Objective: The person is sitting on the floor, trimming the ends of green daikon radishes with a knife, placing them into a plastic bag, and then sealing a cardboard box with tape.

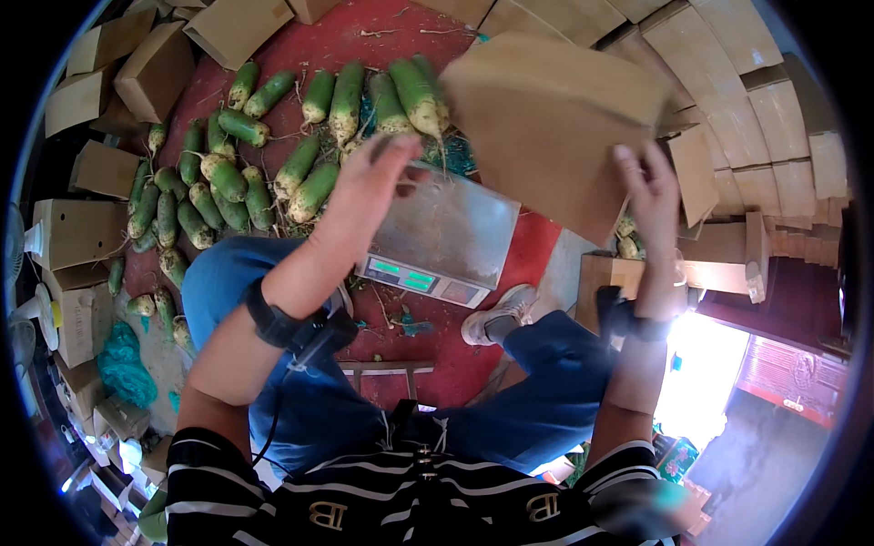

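Note:
My left hand [381, 173] is raised over the back left corner of a steel weighing scale [451, 237] with a lit display, its fingers loosely curved and apart, holding nothing visible. My right hand [648, 182] grips the edge of a brown cardboard box [546, 127], slightly blurred, tilted above the scale's right side. Long green radishes [346, 105] with pale, root-tipped ends lie on the red floor covering [291, 36] behind and left of the scale. My seated legs frame the scale from below.
Stacked cartons [728, 109] rise at the right and back. Loose boxes [77, 246] line the left, with green plastic [127, 364] beside them. A carton [596, 282] stands right of the scale, with more radishes behind it. A bright opening [701, 373] is at lower right.

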Demonstrator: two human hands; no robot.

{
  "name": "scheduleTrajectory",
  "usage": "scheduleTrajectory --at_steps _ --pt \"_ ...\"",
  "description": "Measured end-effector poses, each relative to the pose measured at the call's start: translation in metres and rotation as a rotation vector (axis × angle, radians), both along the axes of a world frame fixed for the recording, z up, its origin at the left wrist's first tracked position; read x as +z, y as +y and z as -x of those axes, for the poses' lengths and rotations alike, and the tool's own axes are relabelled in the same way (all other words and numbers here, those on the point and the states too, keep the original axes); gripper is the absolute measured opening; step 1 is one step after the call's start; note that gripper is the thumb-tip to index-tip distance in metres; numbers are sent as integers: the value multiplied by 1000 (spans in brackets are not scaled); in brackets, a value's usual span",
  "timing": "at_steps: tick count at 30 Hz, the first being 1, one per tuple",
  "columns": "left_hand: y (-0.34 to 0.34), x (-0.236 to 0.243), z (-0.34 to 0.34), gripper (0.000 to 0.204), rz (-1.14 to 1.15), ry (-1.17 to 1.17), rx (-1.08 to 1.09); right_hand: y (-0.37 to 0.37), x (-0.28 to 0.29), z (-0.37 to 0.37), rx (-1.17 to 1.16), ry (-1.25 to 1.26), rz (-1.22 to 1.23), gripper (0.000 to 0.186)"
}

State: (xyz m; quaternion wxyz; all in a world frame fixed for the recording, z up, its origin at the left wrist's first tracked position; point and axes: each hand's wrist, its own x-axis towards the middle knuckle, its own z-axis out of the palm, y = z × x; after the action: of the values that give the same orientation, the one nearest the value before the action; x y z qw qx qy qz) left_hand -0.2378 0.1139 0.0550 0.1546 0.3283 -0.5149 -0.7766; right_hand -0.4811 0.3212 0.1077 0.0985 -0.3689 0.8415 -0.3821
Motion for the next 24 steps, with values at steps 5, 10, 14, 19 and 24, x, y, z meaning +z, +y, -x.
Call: scheduleTrajectory --at_steps 5,10,14,19,24 --pt "-22 -7 -16 36 -3 74 189 -30 -66 -112 374 512 -107 16" --pt "-20 -11 -26 36 102 29 145 -36 -125 -177 496 530 -194 12" --pt "-18 -25 -30 37 258 -37 23 -44 -149 -196 470 540 -217 13" --pt "-10 -69 -30 41 409 -4 -22 -48 -149 -204 458 551 -243 11" --pt "-2 -96 -25 47 592 -165 -136 -48 -152 -209 418 580 -237 13"
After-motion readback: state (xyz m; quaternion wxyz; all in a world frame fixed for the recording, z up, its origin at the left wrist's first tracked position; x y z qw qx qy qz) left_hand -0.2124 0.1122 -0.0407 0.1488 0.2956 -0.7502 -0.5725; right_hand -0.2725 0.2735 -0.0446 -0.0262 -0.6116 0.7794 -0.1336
